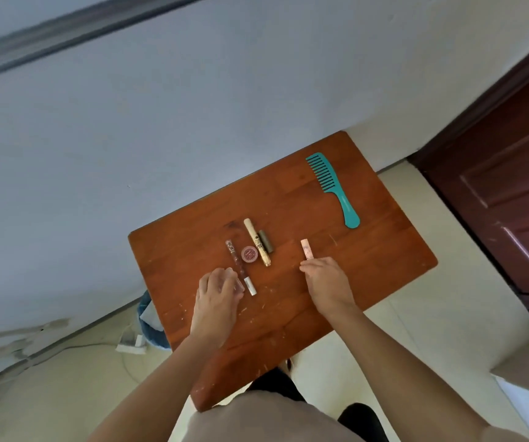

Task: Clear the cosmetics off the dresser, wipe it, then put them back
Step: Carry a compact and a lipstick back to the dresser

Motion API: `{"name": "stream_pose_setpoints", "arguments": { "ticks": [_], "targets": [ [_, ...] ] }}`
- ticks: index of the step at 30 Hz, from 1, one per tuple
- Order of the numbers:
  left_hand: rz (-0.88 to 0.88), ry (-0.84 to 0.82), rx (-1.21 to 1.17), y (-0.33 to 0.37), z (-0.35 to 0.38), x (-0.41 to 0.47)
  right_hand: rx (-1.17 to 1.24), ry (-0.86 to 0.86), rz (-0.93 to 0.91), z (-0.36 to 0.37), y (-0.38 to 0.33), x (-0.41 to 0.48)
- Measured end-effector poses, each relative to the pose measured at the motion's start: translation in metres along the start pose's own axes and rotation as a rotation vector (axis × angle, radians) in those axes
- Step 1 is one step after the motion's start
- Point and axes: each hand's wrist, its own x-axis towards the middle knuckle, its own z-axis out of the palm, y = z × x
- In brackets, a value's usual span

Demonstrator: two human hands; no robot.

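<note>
Pale wall backs the wooden surface [368, 250], with the cosmetics [257, 247] lying mid-surface. Fingers [308, 267] of the right hand [328, 283] curl at the near end of the pink tube [307, 249], and the left hand [218, 293] cups beside the long tube [239, 266]. Neither grip shows. Best to lift each piece straight up, clear of its neighbours.

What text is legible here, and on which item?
Nothing reads cleanly.
Gold tube: dark block print near its middle, too blurred to read.
Round pot: lid label, too blurred.
Clear tube: dark markings at its far end, too small.
Teal comb: faint line along the handle, unreadable.
Pink tube: no print visible.
</note>
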Motion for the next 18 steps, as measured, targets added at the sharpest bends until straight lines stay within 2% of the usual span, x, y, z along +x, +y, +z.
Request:
{"name": "stream_pose_setpoints", "arguments": {
  "ticks": [2, 4, 6, 11, 18],
  "targets": [
    [-0.065, 0.051, -0.077, 0.005, -0.006, -0.003, 0.005, -0.036, 0.044, -0.004, 0.010, -0.010],
    [-0.253, 0.059, -0.221, 0.016, -0.014, -0.008, 0.030, -0.040, 0.102, -0.008, 0.024, -0.028],
    [-0.296, 0.129, -0.274, 0.029, -0.017, -0.016, 0.074, -0.016, 0.145, -0.012, 0.043, -0.051],
    [-0.063, 0.152, -0.241, 0.097, -0.027, -0.035, 0.240, 0.142, 0.212, -0.032, 0.094, -0.136],
    [0.416, 0.070, -0.211, 0.280, -0.012, -0.098, 0.542, 0.587, 0.450, -0.053, 0.186, -0.328]
  ]
}}
